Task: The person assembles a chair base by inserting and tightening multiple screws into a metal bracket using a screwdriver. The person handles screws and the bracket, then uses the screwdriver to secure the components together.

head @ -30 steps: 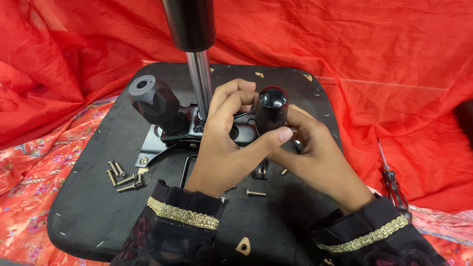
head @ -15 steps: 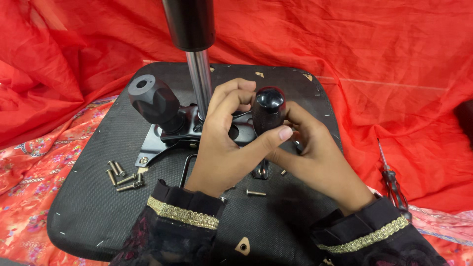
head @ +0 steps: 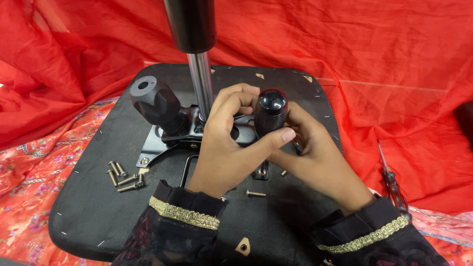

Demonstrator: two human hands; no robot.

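Entering from the bottom edge: two black sleeves [head: 182, 236] with gold braid at the cuffs, one lower centre, one lower right.

Left hand [head: 229, 148], centre of frame: fingers curled over toward the mechanism, thumb stretched right and pressed against the side of a black knob [head: 270, 114]. Grasping the knob together with the other hand.

Right hand [head: 315, 157], just right of centre: fingers wrapped behind and beside the same knob, closed on it from the right. The fingertips themselves are hidden behind the knob.

Knob: glossy rounded top, ribbed barrel, upright, at frame centre between both hands, above the metal plate.

Seat base [head: 98, 216]: black fabric-covered panel lying flat, filling the lower and middle frame, staples along its rim.

Loose bolt [head: 256, 193]: single, lying on the base just below the left wrist.

Bolts [head: 123, 177]: small heap, silver, at middle left on the base, well apart from the hands.

Plate [head: 162, 145]: black metal mechanism fixed at the centre of the base, partly covered by the left hand.

Large knob [head: 155, 101]: black, faceted, with a hole in its end face, tilted toward the upper left, attached to the plate.

Cylinder [head: 197, 49]: chrome rod rising from the plate into a black tube at top centre, cut off by the upper edge.

Screwdriver [head: 391, 180]: lying on the cloth at right, well apart from the hands.

Cloth [head: 369, 59]: red, creased, covering the whole background; a floral patterned fabric [head: 29, 187] at lower left.
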